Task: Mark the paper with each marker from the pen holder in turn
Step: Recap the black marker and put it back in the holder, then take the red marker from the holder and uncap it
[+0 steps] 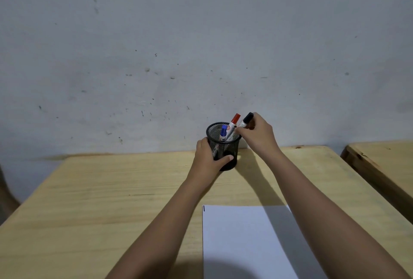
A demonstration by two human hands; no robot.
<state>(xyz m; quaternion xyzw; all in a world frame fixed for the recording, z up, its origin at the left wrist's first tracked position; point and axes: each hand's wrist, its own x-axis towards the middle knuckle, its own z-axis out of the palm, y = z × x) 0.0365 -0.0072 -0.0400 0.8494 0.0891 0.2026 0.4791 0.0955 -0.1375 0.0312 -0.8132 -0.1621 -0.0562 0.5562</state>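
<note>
A black mesh pen holder (220, 142) stands at the far edge of the wooden table, against the wall. My left hand (207, 160) wraps around its lower half. A blue-capped marker (223, 132) and a red-capped marker (234, 121) stand inside it. My right hand (259, 133) pinches a black-capped marker (246, 120) at the holder's right rim, its cap pointing up. A white sheet of paper (237, 240) lies near me on the table, with a short black stroke (204, 208) at its top left corner.
The wooden table (111, 200) meets a stained grey wall (201, 44) at the back. A second wooden table (384, 162) stands to the right across a narrow gap. My right forearm casts a shadow across the paper's right side.
</note>
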